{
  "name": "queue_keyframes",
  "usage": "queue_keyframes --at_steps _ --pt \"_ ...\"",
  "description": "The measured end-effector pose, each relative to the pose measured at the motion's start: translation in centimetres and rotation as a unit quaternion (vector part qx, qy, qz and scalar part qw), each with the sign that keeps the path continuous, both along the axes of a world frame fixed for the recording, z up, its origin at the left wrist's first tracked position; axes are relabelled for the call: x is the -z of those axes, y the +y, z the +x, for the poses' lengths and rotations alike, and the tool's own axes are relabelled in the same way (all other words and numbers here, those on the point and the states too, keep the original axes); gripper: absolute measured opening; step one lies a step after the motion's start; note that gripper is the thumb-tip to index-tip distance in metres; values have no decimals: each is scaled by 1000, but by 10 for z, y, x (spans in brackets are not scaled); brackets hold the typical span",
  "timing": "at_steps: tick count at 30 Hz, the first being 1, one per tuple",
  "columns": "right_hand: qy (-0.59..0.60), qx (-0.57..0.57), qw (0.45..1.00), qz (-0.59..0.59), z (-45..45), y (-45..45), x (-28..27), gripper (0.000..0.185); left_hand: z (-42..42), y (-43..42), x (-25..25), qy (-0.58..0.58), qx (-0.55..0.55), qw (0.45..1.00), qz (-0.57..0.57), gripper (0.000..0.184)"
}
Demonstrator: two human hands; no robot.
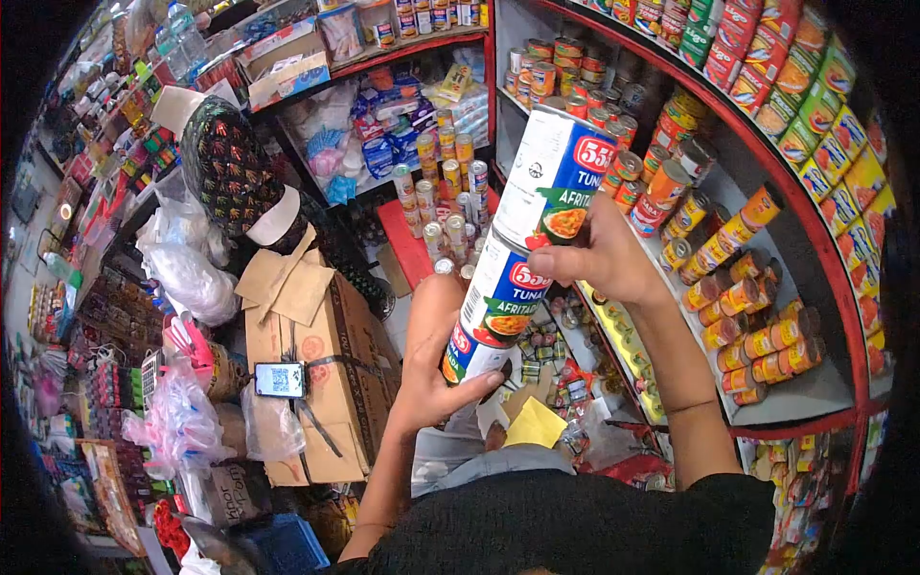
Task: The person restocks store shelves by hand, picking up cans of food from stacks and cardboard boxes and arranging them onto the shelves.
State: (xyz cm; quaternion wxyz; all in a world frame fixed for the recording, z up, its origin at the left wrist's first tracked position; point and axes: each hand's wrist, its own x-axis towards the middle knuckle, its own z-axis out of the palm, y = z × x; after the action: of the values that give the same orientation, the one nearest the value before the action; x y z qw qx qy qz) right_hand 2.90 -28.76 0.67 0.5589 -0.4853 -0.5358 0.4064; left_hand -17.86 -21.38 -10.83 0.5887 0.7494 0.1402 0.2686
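A stack of blue and white 555 Tuna Afritada cans (513, 278) is held end to end, tilted, in front of the body. At its lower end, my left hand (436, 369) is wrapped round the bottom can, with the thumb across its front. My right hand (599, 254) grips the upper part, its thumb near the joint between two cans and its fingers behind them. Beyond the stack, more small cans (450, 177) stand in columns on a red surface (395, 230).
Shelves with a red edge (853, 422) curve along the right, holding stacked cans (733, 235) and hanging pouches (738, 43). A cardboard box (321, 383) and a phone showing a code (280, 379) are at the left. Another person in patterned clothing (225, 158) is behind the box.
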Motion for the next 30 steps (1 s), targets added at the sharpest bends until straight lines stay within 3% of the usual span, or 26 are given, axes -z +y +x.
queue_keyframes --at_steps 4,6,7,10,11,13,15,17,19,21,24,26,30 --pt "29 34 999 -5 27 48 33 36 17 42 12 6 -15 1000 11 87" --pt "43 49 998 10 39 76 45 33 28 72 25 23 -54 994 96 65" --pt "43 48 998 8 45 91 55 33 34 86 30 23 -55 994 94 65" --pt "108 137 979 103 61 139 102 33 53 120 39 19 -58 998 -3 64" --pt "115 134 982 59 72 147 113 36 59 133 42 18 -51 999 -8 63" --pt "192 128 968 100 85 179 134 39 71 163 50 5 -8 999 -39 64" --pt "177 126 971 94 108 210 128 40 93 195 48 -20 -3 999 -37 64" --pt "175 129 973 80 123 248 94 41 114 239 22 13 8 998 -54 64" --pt "101 143 976 128 140 297 24 42 139 294 -15 19 17 999 -21 66" --pt "74 134 984 93 160 350 -55 41 163 350 -80 -38 66 987 -143 69" --pt "118 130 977 122 178 416 -135 44 178 419 -169 -38 72 978 -194 72" --pt "131 178 968 118 179 424 -179 48 179 453 -207 -17 80 980 -184 76" --pt "78 236 958 141 195 394 -249 77 195 487 -265 -35 130 963 -235 79"
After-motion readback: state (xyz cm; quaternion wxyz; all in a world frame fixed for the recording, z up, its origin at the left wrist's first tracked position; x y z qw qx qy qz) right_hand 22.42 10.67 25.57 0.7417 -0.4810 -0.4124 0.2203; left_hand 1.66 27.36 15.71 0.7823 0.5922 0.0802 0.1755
